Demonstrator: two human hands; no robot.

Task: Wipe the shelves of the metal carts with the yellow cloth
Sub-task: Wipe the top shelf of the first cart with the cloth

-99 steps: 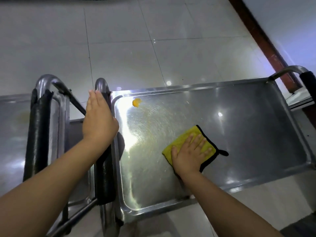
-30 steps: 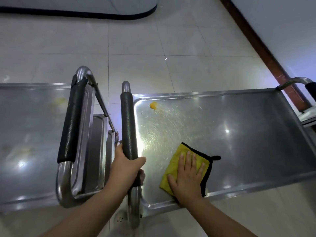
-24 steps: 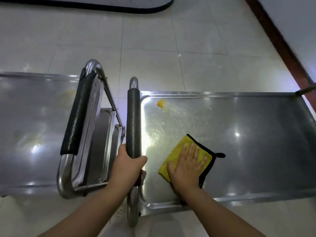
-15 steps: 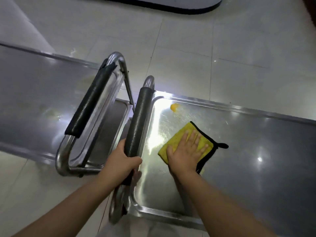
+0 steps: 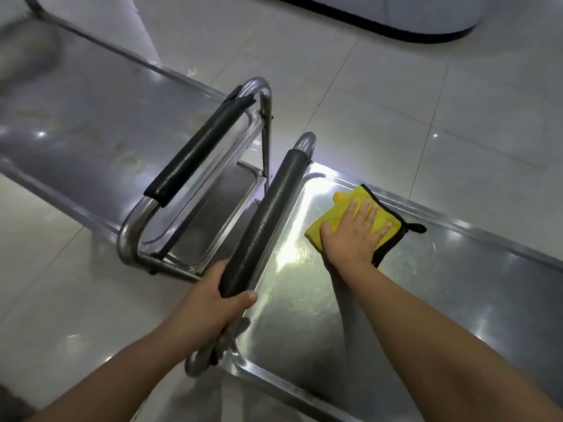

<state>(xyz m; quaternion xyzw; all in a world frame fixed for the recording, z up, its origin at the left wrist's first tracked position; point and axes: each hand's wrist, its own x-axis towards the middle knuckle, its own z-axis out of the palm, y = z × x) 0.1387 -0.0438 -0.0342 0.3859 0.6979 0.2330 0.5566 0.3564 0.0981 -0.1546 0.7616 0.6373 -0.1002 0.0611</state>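
From the head camera, your right hand (image 5: 355,236) lies flat, palm down, fingers straight and slightly spread, pressing the yellow cloth (image 5: 347,219) onto the top shelf (image 5: 457,287) of the right-hand cart. Nothing is gripped there; the hand simply presses on the cloth. Your right forearm reaches in from the lower right, across the shelf's near rim. The cloth, yellow with a black border and a small black loop at its right corner, sits in the far left corner of that shelf, close to the far rim and beside the cart's padded handle. A small yellow-orange spot (image 5: 338,196) shows at the cloth's far left edge; what it is cannot be told.

Your left hand (image 5: 213,300) is wrapped round the near end of the black-padded handle (image 5: 265,217) of the right-hand cart, thumb lying across the front of the padding, fingers curled behind it out of sight. The left forearm comes up from the lower left.

Counting: two hands, one cloth, two metal carts. The second cart's shelf (image 5: 91,132) stretches away on the left, with its own padded handle (image 5: 198,150) standing beside the one you hold, so two padded handles in all. Both carts stand on a pale tiled floor (image 5: 426,102).
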